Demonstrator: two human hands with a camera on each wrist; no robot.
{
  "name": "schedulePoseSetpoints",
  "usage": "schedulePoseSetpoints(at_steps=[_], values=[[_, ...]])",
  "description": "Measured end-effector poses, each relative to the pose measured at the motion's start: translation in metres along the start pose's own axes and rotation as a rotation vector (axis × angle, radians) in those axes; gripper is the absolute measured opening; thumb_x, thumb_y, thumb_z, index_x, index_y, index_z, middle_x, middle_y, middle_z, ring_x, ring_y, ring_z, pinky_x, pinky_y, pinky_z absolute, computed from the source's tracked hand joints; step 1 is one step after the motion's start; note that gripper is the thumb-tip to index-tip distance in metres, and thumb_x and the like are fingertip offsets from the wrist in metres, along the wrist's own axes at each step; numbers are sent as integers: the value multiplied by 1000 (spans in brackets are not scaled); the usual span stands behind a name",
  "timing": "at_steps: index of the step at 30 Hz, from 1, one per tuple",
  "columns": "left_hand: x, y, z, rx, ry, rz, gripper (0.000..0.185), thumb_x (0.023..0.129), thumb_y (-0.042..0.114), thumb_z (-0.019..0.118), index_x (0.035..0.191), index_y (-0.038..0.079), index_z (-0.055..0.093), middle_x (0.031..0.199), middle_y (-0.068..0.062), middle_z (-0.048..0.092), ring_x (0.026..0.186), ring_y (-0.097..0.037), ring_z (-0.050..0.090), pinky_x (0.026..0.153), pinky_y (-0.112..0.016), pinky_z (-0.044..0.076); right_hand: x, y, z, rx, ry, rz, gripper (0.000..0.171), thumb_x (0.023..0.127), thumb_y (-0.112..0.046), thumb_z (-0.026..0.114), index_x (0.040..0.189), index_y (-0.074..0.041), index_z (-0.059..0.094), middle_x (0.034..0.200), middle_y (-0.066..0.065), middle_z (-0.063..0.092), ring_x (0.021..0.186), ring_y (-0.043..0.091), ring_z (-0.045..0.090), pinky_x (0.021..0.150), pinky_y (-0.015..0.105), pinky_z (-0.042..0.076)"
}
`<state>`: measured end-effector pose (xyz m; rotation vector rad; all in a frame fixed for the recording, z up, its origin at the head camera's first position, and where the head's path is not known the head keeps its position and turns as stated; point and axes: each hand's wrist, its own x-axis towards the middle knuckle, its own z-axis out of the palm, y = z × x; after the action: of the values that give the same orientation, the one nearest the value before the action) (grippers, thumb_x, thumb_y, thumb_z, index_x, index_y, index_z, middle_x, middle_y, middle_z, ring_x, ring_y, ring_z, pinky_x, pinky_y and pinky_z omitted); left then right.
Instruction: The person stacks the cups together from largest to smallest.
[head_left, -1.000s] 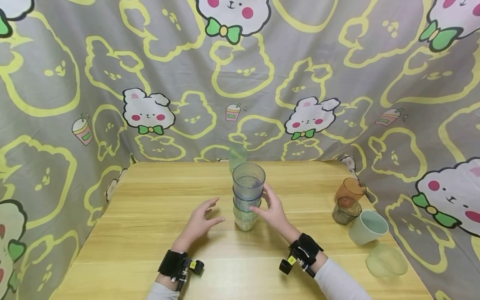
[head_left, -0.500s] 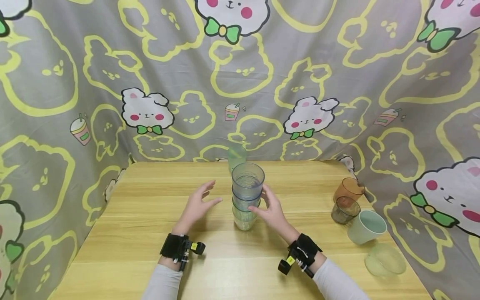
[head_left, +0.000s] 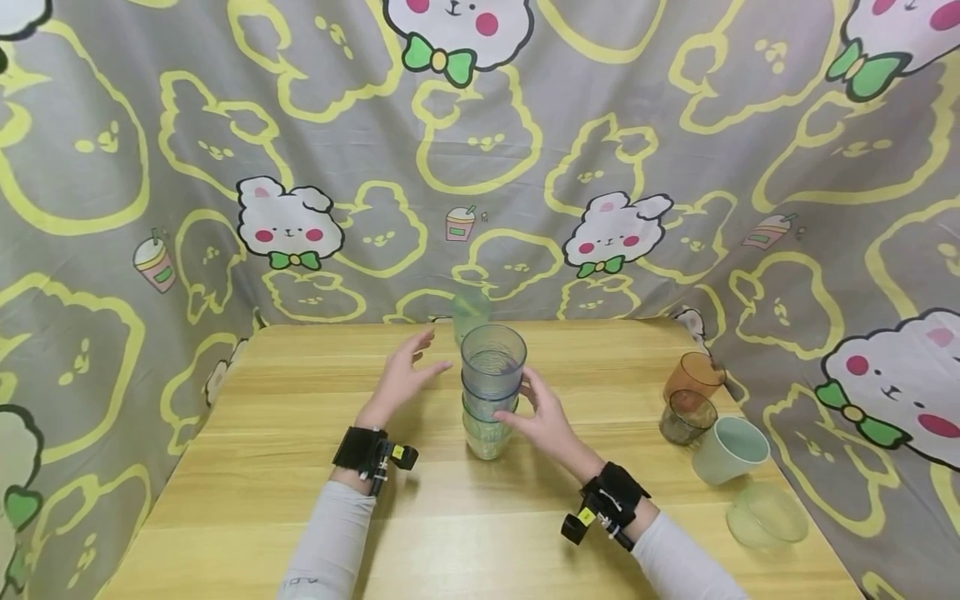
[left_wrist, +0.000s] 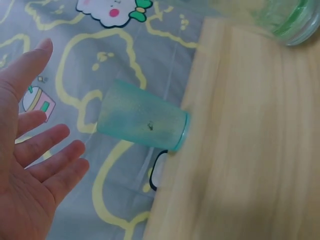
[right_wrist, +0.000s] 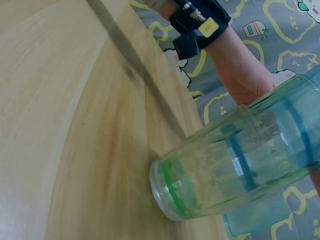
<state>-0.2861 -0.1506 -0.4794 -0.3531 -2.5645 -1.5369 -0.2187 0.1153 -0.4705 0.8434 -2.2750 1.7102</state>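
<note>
A stack of nested clear cups (head_left: 491,367) stands upright mid-table, blue-tinted at the top and greenish at the bottom. My right hand (head_left: 546,423) holds its right side, thumb in front and fingers partly hidden behind. In the right wrist view the stack's clear base (right_wrist: 177,192), with a green ring inside, meets the wood. Left of the stack, my left hand (head_left: 401,379) is held with spread fingers and touches nothing. Near it, a translucent teal cup (left_wrist: 145,117) stands at the table's back edge, apart from the fingers; the stack partly covers it in the head view.
Along the table's right edge stand an orange cup (head_left: 688,379), a smoky grey glass (head_left: 684,421), a pale mint cup (head_left: 722,454) and a yellow-green bowl-like cup (head_left: 765,518). A patterned curtain (head_left: 480,158) surrounds the wooden table (head_left: 247,467).
My left hand has moved forward, away from the stack's lower left side and towards the teal cup at the back. The right hand keeps its hold on the stack, which stays put.
</note>
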Motion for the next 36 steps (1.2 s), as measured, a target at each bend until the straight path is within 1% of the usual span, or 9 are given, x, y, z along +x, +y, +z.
schedulePoseSetpoints(at_steps=[2,4,8,12,15,20,25,30,36], values=[[6,0,0,10,-2,0,80,82,44,75,148,15,40,149,-12,47,136,-32,45,115,-48,38,1,7,-1,-6,-17,35,83,75,1,79,146,0,35,145,21,45,131,30,49,110,48,45],[11,1,1,30,1,1,80,83,42,75,148,14,40,149,-13,46,136,-32,45,115,-48,39,1,4,-4,-5,-33,47,82,76,-3,80,146,-3,36,145,19,46,130,36,49,110,47,45],[22,2,3,66,6,8,83,83,42,75,149,10,37,150,-16,44,136,-33,44,114,-48,40,4,0,-9,-21,-72,84,81,76,-12,83,145,-9,39,141,15,50,128,34,52,109,47,46],[33,3,5,70,21,8,83,83,41,75,149,7,37,150,-17,44,136,-35,44,114,-49,40,8,-3,-14,-68,-120,82,83,75,-19,84,145,-13,39,138,13,53,126,32,54,107,46,48],[41,2,7,100,30,5,83,83,42,75,149,8,37,150,-16,44,135,-35,45,113,-50,41,10,-5,-18,-99,-150,79,84,75,-21,84,146,-13,38,137,13,54,126,32,55,105,45,50],[56,3,13,229,28,15,84,84,41,73,150,8,34,149,-18,44,136,-36,43,114,-53,39,14,-9,-24,-128,-189,110,86,75,-24,85,146,-12,37,138,13,54,126,32,54,105,48,50],[71,3,19,258,40,16,87,83,39,75,150,5,32,150,-20,41,137,-38,41,116,-55,35,18,-13,-27,-131,-214,123,85,76,-24,84,146,-10,37,139,14,52,127,33,53,105,48,50],[86,-2,28,278,25,-12,94,83,45,74,152,3,27,151,-21,39,139,-37,39,116,-52,35,19,-14,-28,-126,-226,134,86,75,-24,84,145,-10,37,137,13,53,126,32,54,104,48,50],[99,-5,36,263,5,-78,101,82,50,74,154,3,20,154,-23,34,140,-40,36,117,-54,33,19,-14,-29,-118,-234,147,85,75,-24,85,145,-11,38,136,12,54,126,31,54,105,47,50]])
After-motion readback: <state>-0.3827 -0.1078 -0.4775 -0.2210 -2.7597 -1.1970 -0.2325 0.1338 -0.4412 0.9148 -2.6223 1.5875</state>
